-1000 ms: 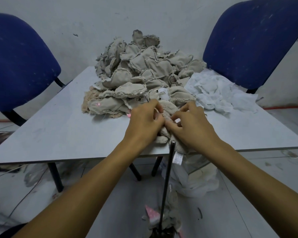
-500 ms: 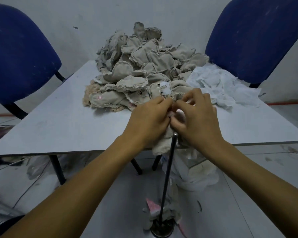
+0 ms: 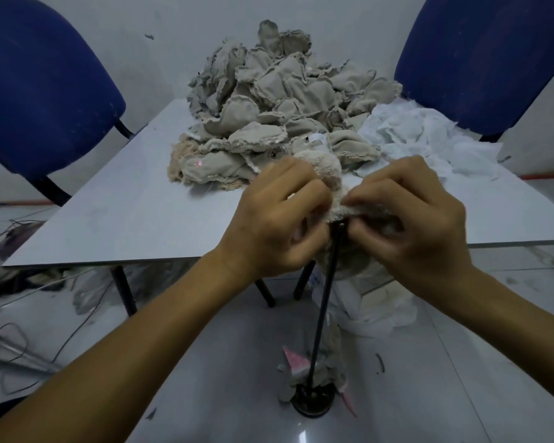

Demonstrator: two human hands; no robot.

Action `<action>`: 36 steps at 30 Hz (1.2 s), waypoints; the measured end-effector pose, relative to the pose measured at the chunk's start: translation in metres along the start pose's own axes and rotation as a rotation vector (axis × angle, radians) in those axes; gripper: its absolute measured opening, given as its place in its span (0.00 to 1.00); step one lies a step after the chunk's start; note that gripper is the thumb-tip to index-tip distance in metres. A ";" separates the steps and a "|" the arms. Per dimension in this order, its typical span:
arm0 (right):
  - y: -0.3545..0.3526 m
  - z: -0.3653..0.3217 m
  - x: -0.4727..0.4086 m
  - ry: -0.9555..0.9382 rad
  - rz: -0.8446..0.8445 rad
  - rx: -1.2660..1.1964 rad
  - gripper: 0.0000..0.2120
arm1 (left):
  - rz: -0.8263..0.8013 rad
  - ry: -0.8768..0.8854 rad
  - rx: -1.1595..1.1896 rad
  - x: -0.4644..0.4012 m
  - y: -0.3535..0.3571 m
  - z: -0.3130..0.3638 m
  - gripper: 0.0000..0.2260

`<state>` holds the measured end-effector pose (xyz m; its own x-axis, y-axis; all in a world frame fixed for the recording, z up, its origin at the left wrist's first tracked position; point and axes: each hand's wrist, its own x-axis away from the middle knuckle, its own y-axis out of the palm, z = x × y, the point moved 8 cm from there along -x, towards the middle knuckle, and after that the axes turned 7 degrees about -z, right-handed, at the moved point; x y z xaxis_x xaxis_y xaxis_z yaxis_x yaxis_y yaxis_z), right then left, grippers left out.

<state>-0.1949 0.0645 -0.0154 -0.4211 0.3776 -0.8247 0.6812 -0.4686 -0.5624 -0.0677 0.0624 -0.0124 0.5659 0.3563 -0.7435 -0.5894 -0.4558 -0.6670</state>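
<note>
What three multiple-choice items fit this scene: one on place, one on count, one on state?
1. Where is the base of the thin black metal rod, relative to the flat grey table?
A. On it.
B. On a chair.
C. On the floor before it.

2. How many blue padded chairs show?
A. Three.
B. Two.
C. One.

3. How is the cream fuzzy cloth piece held?
A. The left hand and the right hand both pinch it at the rod's top.
B. It lies untouched.
C. Only one hand grips it.

Key:
1 C: its base sits on floor tiles.
2 B: one at each side of the table.
3 A: fingers of both hands curl on it.
</note>
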 end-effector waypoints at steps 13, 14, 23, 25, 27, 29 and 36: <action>0.019 -0.009 0.021 -0.129 -0.218 -0.265 0.16 | -0.266 -0.186 0.263 -0.002 0.006 -0.010 0.16; 0.020 0.000 0.022 -0.053 -0.217 -0.351 0.19 | -0.374 -0.226 0.319 0.002 0.015 -0.013 0.17; 0.032 0.053 0.044 0.322 -0.291 -0.491 0.14 | -0.477 -0.492 0.808 0.020 0.031 -0.037 0.10; 0.023 0.049 0.039 0.267 -0.186 -0.442 0.13 | -0.440 -0.501 0.947 0.022 0.031 -0.039 0.11; 0.019 0.048 0.034 0.272 -0.130 -0.444 0.15 | -0.444 -0.522 1.032 0.025 0.032 -0.043 0.13; 0.019 0.045 0.029 0.269 -0.120 -0.480 0.14 | -0.588 -0.567 0.980 0.032 0.039 -0.044 0.13; 0.033 0.033 0.034 0.219 -0.205 -0.473 0.17 | -0.771 -0.615 0.759 0.037 0.051 -0.034 0.24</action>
<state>-0.2067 0.0351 -0.0635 -0.4740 0.6037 -0.6410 0.8140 0.0228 -0.5804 -0.0577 0.0247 -0.0721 0.6692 0.7375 0.0914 -0.5237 0.5553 -0.6460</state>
